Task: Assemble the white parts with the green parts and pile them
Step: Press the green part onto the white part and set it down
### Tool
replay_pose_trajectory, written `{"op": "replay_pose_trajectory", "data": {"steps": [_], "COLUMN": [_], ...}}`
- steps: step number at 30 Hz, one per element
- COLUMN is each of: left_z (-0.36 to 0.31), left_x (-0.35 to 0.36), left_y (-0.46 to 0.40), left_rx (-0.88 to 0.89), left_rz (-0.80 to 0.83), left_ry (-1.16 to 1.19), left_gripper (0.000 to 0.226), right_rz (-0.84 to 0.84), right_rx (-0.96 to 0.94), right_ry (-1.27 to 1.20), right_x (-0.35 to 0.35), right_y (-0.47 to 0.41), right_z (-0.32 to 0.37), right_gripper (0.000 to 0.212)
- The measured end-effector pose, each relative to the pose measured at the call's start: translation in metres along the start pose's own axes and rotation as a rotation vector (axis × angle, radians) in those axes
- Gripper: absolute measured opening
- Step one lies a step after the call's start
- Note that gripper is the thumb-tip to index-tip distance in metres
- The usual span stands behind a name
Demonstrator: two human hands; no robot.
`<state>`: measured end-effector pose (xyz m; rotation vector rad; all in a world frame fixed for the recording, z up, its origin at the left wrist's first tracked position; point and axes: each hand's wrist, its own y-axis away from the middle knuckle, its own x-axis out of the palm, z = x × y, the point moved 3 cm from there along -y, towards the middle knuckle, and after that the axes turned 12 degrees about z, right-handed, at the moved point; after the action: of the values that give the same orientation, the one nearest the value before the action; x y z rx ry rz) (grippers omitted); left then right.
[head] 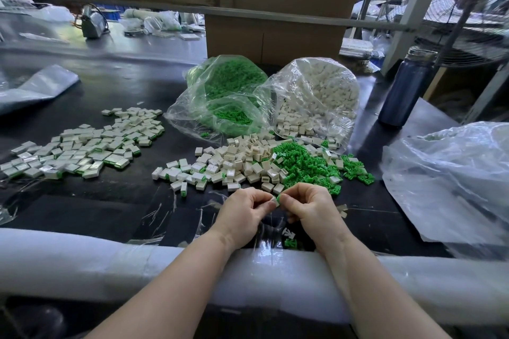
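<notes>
At lower centre, the left hand (242, 217) pinches a white part (273, 203) against a green part (281, 197) pinched by the right hand (311, 208). Above on the tabletop (91, 201), loose white parts (237, 162) and green parts (303, 165) spill from two clear bags (316, 96); the assembled pile (82, 146) lies mid-left.

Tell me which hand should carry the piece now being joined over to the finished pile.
Left, probably. The finished pile lies on the left side of the table, nearer the left hand, which already pinches the white part. The right hand holds the green part, close to the loose green parts.
</notes>
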<state>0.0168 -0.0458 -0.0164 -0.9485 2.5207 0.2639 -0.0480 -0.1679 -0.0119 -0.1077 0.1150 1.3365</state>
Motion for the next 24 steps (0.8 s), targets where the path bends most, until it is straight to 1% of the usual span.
{"op": "replay_pose_trajectory", "data": {"steps": [4,6,11,15,19,24], "left_z": [-0.0002,-0.0015,-0.0055,-0.0078,-0.0093,-0.0088], "left_x": [0.0010,0.0013,0.0014,0.0009,-0.0009,-0.0014], "left_y": [0.0003,0.0002,0.0009,0.0033,0.0045,0.0040], "left_rx": [-0.003,0.016,0.054,0.053,0.043,0.044], "left_rz": [0.007,-0.003,-0.039,-0.052,-0.076,-0.068], "left_ry": [-0.117,-0.140,-0.004,0.100,0.094,0.102], "left_gripper": [0.017,0.017,0.014,0.009,0.022,0.020], "right_rz": [0.043,0.044,0.014,0.012,0.041,0.061], "right_rx": [0.017,0.008,-0.034,-0.050,-0.071,-0.098], "right_ry": [0.070,0.060,-0.081,-0.104,-0.123,-0.148], "right_x": [0.0011,0.0007,-0.0003,-0.0010,-0.0001,0.0005], "right_y": [0.0009,0.0013,0.0026,0.0019,0.0018,0.0020], "right_z": [0.0014,0.0020,0.0018,0.0017,0.0025,0.0032], "right_gripper": [0.014,0.015,0.013,0.012,0.016,0.023]}}
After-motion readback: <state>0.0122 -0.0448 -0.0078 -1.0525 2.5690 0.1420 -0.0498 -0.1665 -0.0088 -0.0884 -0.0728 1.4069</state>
